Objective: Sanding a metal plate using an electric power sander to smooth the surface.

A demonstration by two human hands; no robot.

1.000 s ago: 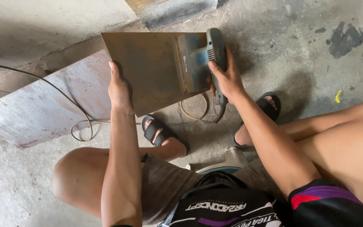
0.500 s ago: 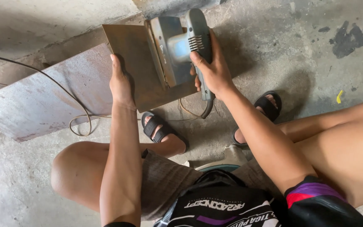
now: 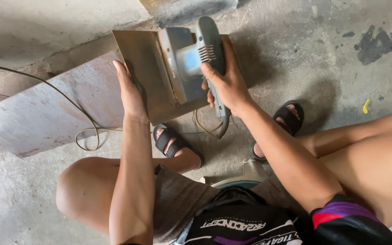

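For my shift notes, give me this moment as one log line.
left hand: braces rusty metal plate | right hand: grips electric sander on plate | cord: on concrete floor

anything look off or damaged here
The metal plate that the left hand steadies is rusty and bent along a crease. The power tool in the right hand has its cord looping loose by the sandalled feet.

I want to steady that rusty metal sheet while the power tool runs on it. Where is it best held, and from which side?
Grip the rusty metal sheet by its left edge, coming from the left, as the left hand does. The right hand holds the power tool on the sheet's right part, so the left edge is bare and likely safest.
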